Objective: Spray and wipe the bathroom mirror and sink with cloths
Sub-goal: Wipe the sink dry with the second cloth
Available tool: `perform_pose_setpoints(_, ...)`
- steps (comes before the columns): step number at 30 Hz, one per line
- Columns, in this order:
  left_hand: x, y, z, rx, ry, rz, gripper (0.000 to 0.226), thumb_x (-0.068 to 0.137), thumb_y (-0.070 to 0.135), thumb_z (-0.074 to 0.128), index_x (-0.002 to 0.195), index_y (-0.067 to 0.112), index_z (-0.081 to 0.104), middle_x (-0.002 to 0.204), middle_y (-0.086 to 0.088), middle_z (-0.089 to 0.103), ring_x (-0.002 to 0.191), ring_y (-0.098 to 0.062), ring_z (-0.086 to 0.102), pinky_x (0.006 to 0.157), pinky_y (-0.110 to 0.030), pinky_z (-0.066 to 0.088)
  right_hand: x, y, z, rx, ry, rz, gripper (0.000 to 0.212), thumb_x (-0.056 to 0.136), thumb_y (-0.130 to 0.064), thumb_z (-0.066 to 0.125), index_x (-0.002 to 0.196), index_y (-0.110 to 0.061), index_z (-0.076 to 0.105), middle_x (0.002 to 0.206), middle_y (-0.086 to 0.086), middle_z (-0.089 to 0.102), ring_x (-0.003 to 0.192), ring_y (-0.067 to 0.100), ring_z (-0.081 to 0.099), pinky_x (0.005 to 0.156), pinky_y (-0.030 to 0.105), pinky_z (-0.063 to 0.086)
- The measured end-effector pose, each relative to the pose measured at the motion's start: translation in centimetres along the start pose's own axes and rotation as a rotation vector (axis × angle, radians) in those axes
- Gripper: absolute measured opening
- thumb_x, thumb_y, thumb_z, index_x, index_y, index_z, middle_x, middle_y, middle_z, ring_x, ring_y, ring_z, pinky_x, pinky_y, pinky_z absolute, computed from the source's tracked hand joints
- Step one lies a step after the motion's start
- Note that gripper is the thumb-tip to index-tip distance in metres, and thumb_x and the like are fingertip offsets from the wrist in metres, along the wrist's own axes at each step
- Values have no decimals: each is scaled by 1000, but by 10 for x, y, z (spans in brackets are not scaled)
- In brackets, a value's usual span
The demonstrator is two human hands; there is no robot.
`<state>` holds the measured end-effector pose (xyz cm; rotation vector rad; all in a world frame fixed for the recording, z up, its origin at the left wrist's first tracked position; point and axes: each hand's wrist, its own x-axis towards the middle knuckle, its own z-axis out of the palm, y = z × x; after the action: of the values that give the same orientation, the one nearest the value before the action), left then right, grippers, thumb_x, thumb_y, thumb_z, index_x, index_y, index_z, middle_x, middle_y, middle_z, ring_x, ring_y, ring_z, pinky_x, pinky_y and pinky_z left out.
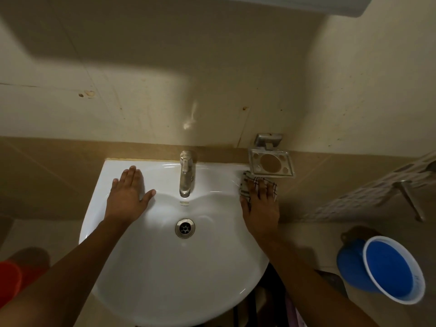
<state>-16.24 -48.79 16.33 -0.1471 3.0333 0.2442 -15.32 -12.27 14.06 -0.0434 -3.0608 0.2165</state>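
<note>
A white ceramic sink fills the middle of the view, with a steel tap at its back and a drain in the bowl. My left hand lies flat and open on the sink's back left rim, holding nothing. My right hand presses a white checked cloth onto the back right corner of the rim, fingers spread over it. The mirror shows only as a pale edge at the top.
A metal soap and toothbrush holder is fixed to the wall just above the cloth. A blue bucket stands on the floor at the right, an orange container at the left. A white perforated rack hangs on the right.
</note>
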Motion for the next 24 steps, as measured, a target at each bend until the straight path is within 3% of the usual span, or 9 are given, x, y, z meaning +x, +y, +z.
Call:
perform_pose_setpoints(6,-1,1,1,4,-7,-4,81,93,57,38,152,6,18,161,-12,13,149,-29,12,119,-45,9,28,-38,8,-4,26,19,60,98,-48,25,148,-18,41,143,21,50,132,45,44,109,62,32)
perform_pose_setpoints(11,-1,0,1,2,-16,-13,82,93,59,36,153,8,14,162,-10,9,149,-27,9,119,-43,7,33,-80,19,61,24,-194,61,99,-50,26,155,-25,24,158,15,30,148,37,21,117,61,17)
perform_pose_setpoints(15,0,0,-1,0,-27,-12,81,94,59,36,153,8,12,162,-10,7,150,-26,7,120,-43,7,22,-113,23,149,8,-305,63,88,-44,43,148,-23,42,151,12,43,144,36,32,113,62,26)
perform_pose_setpoints(19,0,0,-3,6,-21,-3,81,94,59,35,153,8,12,162,-10,7,150,-26,8,119,-42,8,19,-110,21,159,6,-329,61,89,-36,41,148,-19,40,150,14,44,142,37,34,112,61,29)
perform_pose_setpoints(21,0,-1,-5,21,-33,6,81,94,60,34,153,7,12,162,-11,8,149,-27,8,119,-43,10,11,-109,19,176,18,-330,59,88,-27,41,147,-16,42,149,14,46,141,37,37,111,60,32)
perform_pose_setpoints(24,0,-6,-9,-6,-39,39,81,95,58,35,152,6,14,162,-11,10,149,-26,10,119,-43,13,-12,-116,17,201,36,-319,61,81,-9,60,142,-12,49,145,14,51,138,38,41,108,61,37)
